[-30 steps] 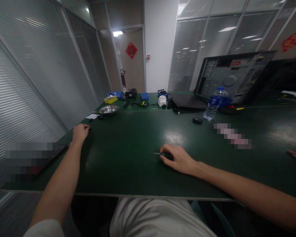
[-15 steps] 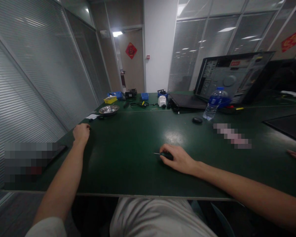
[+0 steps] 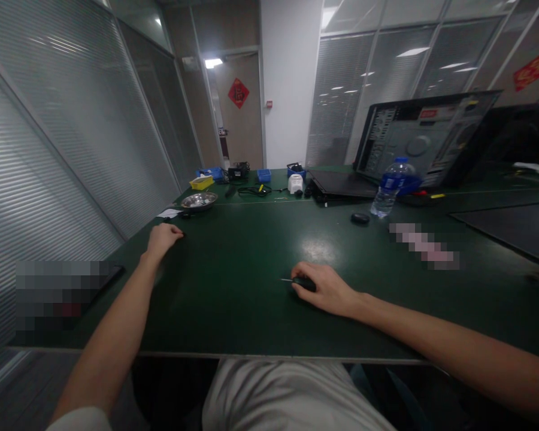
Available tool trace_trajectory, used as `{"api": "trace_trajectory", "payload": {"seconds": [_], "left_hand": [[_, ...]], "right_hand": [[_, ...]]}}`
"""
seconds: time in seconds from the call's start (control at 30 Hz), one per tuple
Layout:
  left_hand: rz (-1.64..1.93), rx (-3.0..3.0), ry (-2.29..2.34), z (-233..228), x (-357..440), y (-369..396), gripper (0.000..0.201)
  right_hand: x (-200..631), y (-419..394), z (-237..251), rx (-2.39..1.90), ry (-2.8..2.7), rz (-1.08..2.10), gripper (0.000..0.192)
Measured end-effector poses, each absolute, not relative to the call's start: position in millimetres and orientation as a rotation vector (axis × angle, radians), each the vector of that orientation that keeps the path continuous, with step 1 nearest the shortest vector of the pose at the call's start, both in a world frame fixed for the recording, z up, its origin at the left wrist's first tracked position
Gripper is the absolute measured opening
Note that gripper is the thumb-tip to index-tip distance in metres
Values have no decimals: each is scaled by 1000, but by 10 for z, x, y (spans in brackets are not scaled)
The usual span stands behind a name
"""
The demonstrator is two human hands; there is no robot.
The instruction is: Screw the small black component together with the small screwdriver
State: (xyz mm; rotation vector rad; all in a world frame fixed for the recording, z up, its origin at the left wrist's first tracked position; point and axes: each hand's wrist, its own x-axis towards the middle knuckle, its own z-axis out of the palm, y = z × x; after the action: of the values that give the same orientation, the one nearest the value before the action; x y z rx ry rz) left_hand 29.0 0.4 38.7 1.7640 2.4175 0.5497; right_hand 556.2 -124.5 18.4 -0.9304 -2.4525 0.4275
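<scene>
A screwdriver (image 3: 304, 283) with a dark handle and a thin metal shaft lies in my right hand (image 3: 326, 288), which is closed around its handle. The hand rests on the green table, and the shaft points left. Over the table's left side, my left hand (image 3: 162, 237) is closed in a pinch. A small dark piece (image 3: 182, 234) shows at its fingertips, too small to name. Just beyond that hand are a white paper (image 3: 169, 213), a small black object (image 3: 186, 215) and a shiny metal dish (image 3: 199, 202) with small things inside.
Along the back of the green table (image 3: 238, 287) stand a yellow box (image 3: 202, 182), a blue tray (image 3: 264, 175) and black cables (image 3: 254, 191). To the right are a computer mouse (image 3: 360, 219), a water bottle (image 3: 387, 190), an open computer case (image 3: 424, 143) and a black mat (image 3: 516, 224).
My left hand has shifted right, with a small dark piece now showing at its fingertips. My right hand and the screwdriver stay put. Another person's hand at the right edge is gone from there.
</scene>
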Motion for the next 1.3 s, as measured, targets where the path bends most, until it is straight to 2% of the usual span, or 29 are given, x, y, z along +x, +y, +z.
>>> {"api": "trace_trajectory", "payload": {"seconds": [0.1, 0.17, 0.3, 0.4, 0.67, 1.3], "left_hand": [[529, 1926, 2143, 432, 824, 44, 16], [547, 2089, 1778, 437, 1292, -20, 16], [557, 2183, 1132, 410, 2251, -379, 18], [516, 2192, 838, 383, 2733, -675, 20], [528, 2226, 776, 350, 2912, -863, 30], [626, 2176, 789, 298, 2957, -886, 24]], "right_hand": [[5561, -1247, 190, -947, -2457, 433, 18], [5559, -1247, 197, -957, -2458, 438, 18], [5552, -1240, 203, -978, -2445, 421, 17], [5545, -1232, 199, -1027, -2417, 377, 15], [5549, -1219, 170, -1150, -2341, 304, 12], [5549, -1245, 220, -1083, -2378, 373, 13]]}}
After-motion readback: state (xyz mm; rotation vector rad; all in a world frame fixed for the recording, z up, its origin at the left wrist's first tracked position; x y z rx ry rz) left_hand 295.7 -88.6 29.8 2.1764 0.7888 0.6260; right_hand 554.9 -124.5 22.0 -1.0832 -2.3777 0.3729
